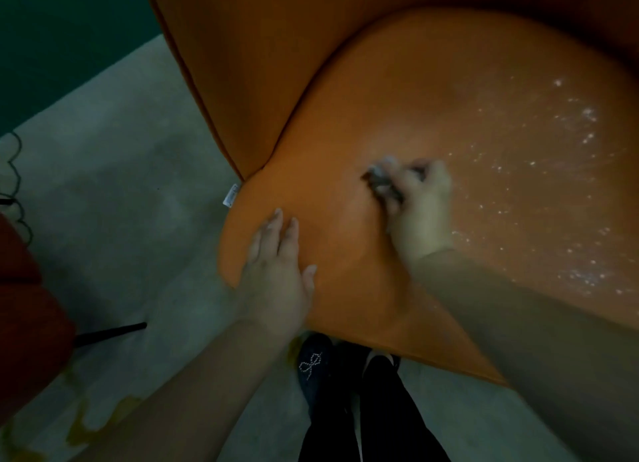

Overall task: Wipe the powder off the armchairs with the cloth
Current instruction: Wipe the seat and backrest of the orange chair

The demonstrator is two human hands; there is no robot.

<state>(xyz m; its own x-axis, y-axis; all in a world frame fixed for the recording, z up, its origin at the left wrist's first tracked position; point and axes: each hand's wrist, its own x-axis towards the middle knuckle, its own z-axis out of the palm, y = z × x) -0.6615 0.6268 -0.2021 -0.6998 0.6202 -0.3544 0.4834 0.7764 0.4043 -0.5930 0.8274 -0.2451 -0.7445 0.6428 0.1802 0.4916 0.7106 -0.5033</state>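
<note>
An orange armchair (397, 91) fills the upper right of the head view. White powder (560, 171) is scattered over the right half of its seat cushion; the left half looks bare. My right hand (422, 202) grips a small grey cloth (382, 180) bunched under its fingers and presses it on the middle of the cushion, blurred by motion. My left hand (276, 271) rests flat on the cushion's front left edge with fingers straight.
A pale rug (114, 199) covers the floor to the left. A second reddish armchair (27, 309) with a thin black leg (110, 333) stands at the left edge. My legs and dark shoes (314, 361) stand against the seat's front.
</note>
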